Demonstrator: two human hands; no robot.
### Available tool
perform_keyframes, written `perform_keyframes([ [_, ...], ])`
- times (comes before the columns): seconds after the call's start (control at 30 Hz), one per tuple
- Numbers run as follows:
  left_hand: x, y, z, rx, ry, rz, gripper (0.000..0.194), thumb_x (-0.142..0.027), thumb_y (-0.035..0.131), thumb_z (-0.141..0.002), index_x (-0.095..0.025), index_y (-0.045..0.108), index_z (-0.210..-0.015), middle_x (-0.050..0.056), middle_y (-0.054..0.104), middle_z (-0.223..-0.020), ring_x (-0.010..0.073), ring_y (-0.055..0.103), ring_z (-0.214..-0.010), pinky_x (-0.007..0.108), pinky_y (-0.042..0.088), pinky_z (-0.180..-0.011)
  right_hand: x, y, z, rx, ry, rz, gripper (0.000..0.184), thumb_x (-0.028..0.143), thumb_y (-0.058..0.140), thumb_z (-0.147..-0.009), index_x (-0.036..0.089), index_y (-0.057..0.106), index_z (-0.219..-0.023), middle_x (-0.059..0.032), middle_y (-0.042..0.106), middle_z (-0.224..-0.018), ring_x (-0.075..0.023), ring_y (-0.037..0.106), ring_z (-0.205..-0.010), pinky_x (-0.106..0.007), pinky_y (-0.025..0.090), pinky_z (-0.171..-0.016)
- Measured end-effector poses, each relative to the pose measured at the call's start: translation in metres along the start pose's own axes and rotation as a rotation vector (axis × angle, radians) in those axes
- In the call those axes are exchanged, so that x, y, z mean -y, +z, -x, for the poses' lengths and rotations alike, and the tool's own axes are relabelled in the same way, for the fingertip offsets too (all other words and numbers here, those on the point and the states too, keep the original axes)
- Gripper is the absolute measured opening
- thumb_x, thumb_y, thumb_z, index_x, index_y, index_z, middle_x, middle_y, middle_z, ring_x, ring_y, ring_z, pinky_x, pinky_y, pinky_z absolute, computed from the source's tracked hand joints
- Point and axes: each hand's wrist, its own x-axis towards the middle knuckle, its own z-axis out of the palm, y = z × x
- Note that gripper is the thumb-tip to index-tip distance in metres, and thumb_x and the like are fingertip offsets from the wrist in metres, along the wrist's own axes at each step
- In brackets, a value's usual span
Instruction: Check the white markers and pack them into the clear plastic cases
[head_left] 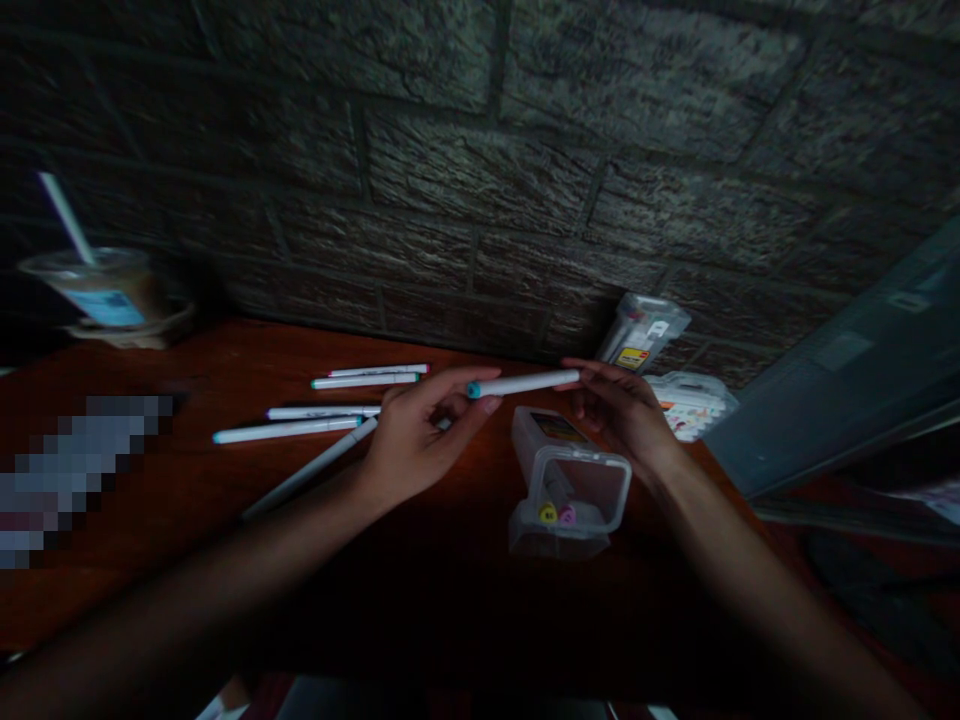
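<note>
A white marker [525, 383] with a teal end is held level above the table between both hands. My left hand [420, 430] pinches it near the teal end. At the other end, the fingers of my right hand [619, 405] are closed on the white tip. Below the marker, a clear plastic case [529, 455] lies open on its side, with a yellow-ended marker [548, 514] and a pink-ended marker [568, 514] inside. Several white markers with coloured ends, such as a blue-tipped marker [285, 430], lie left of my left hand, one partly hidden behind it.
An iced drink cup [112, 290] with a straw stands in a carton holder at the far left. Against the brick wall [465, 170] stands a clear container [645, 330], beside a white patterned case [690, 405]. A grey panel [847, 350] borders the wooden table [247, 350] on the right.
</note>
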Motion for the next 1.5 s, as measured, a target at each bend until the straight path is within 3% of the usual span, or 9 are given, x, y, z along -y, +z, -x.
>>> perform_keyframes([
  [0.23, 0.001, 0.0, 0.0, -0.001, 0.018, -0.015, 0.029, -0.025, 0.073, -0.095, -0.021, 0.073, -0.124, -0.005, 0.063, -0.063, 0.0087, 0.055, -0.053, 0.02, 0.042, -0.049, -0.002, -0.001, -0.001, 0.017, -0.005, -0.006, 0.028, 0.03, 0.08, -0.079, 0.021, 0.081, -0.106, -0.0056, 0.079, -0.087, -0.0099, 0.056, -0.054, -0.021, 0.032, -0.041],
  [0.63, 0.002, -0.001, -0.005, 0.016, -0.03, 0.0, 0.024, -0.028, 0.071, -0.096, -0.019, 0.074, -0.118, -0.002, 0.069, -0.066, 0.0104, 0.057, -0.052, 0.023, 0.043, -0.048, 0.002, -0.001, 0.0, -0.023, -0.017, -0.005, 0.028, 0.028, 0.079, -0.078, 0.021, 0.081, -0.105, -0.0004, 0.07, -0.072, -0.0096, 0.056, -0.053, -0.021, 0.03, -0.042],
  [0.8, 0.015, -0.001, -0.01, 0.084, -0.119, -0.045, 0.023, -0.031, 0.068, -0.096, -0.02, 0.075, -0.115, 0.0, 0.072, -0.073, 0.0116, 0.06, -0.057, 0.023, 0.044, -0.049, 0.007, 0.001, 0.004, -0.057, -0.116, -0.022, 0.028, 0.026, 0.084, -0.075, 0.023, 0.082, -0.103, 0.0032, 0.065, -0.064, -0.0085, 0.052, -0.051, -0.019, 0.03, -0.041],
  [0.93, 0.026, 0.0, -0.011, 0.205, -0.122, -0.125, 0.022, -0.03, 0.066, -0.098, -0.018, 0.075, -0.114, 0.002, 0.074, -0.079, 0.0126, 0.064, -0.065, 0.023, 0.049, -0.057, 0.014, 0.005, 0.012, -0.008, -0.228, 0.026, 0.027, 0.025, 0.089, -0.074, 0.029, 0.083, -0.1, 0.0002, 0.079, -0.088, -0.0085, 0.058, -0.057, -0.02, 0.042, -0.045],
  [1.03, 0.03, 0.0, -0.01, 0.232, -0.075, -0.177, 0.02, -0.027, 0.066, -0.097, -0.018, 0.075, -0.111, 0.001, 0.074, -0.081, 0.0116, 0.063, -0.064, 0.022, 0.048, -0.056, 0.019, 0.01, 0.018, 0.071, -0.287, 0.071, 0.028, 0.023, 0.093, -0.07, 0.032, 0.084, -0.095, -0.0006, 0.083, -0.092, -0.0141, 0.07, -0.072, -0.027, 0.058, -0.062],
  [1.1, 0.031, -0.001, -0.009, 0.227, -0.058, -0.186, 0.02, -0.026, 0.067, -0.096, -0.018, 0.075, -0.112, 0.0, 0.073, -0.078, 0.0111, 0.061, -0.061, 0.022, 0.047, -0.054, 0.022, 0.013, 0.022, 0.111, -0.291, 0.09, 0.029, 0.023, 0.094, -0.068, 0.033, 0.085, -0.093, -0.0008, 0.083, -0.092, -0.0176, 0.074, -0.079, -0.033, 0.062, -0.073],
  [1.27, 0.032, -0.001, -0.009, 0.198, -0.041, -0.207, 0.018, -0.026, 0.07, -0.094, -0.018, 0.076, -0.109, -0.001, 0.069, -0.069, 0.0112, 0.059, -0.056, 0.021, 0.044, -0.05, 0.024, 0.015, 0.024, 0.143, -0.283, 0.108, 0.029, 0.025, 0.094, -0.068, 0.034, 0.085, -0.093, -0.001, 0.084, -0.094, -0.02, 0.076, -0.08, -0.039, 0.064, -0.077],
  [1.5, 0.033, -0.001, -0.01, 0.124, -0.022, -0.203, 0.015, -0.026, 0.075, -0.091, -0.019, 0.077, -0.104, -0.002, 0.067, -0.065, 0.0114, 0.058, -0.054, 0.021, 0.043, -0.048, 0.021, 0.013, 0.023, 0.145, -0.282, 0.109, 0.028, 0.023, 0.093, -0.069, 0.035, 0.085, -0.093, 0.0001, 0.083, -0.091, -0.0172, 0.075, -0.077, -0.034, 0.063, -0.075],
])
